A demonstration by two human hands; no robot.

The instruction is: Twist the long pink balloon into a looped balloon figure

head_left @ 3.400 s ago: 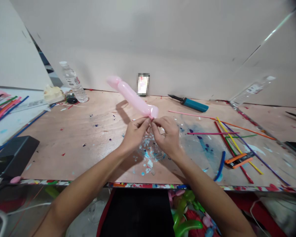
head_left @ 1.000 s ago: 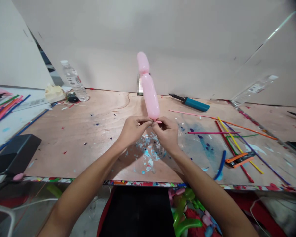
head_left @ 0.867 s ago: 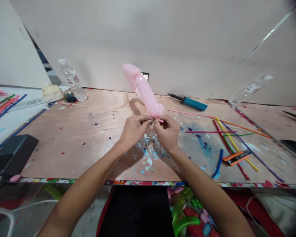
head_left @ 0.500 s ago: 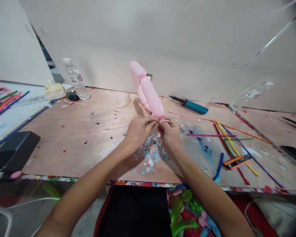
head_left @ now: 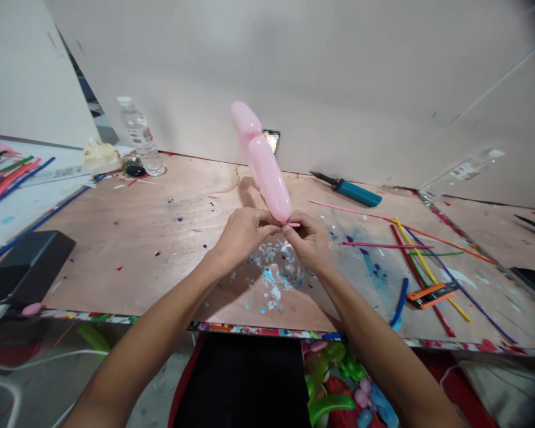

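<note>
A pink modelling balloon (head_left: 270, 175), twisted into segments, points up and away from me above the wooden table (head_left: 160, 279). Its near end is pinched between the fingers of my left hand (head_left: 248, 230) and my right hand (head_left: 310, 239). Both hands are closed, their fingertips almost touching. A short pink tail of the balloon sticks out over my right fingers. The exact grip of the fingertips is partly hidden. Blue and white scraps (head_left: 274, 279) lie on the table below my hands.
A teal hand pump (head_left: 356, 193) lies right of the balloon. Uninflated balloons (head_left: 421, 249) and an orange-black utility knife (head_left: 432, 294) are at the right. Water bottles (head_left: 142, 139) stand and lean at the back. A dark box (head_left: 27, 270) sits at the left edge.
The balloon has turned, so its side segment no longer shows clearly, and its near end has dropped slightly. Both hands keep hold of it. The view has shifted a little.
</note>
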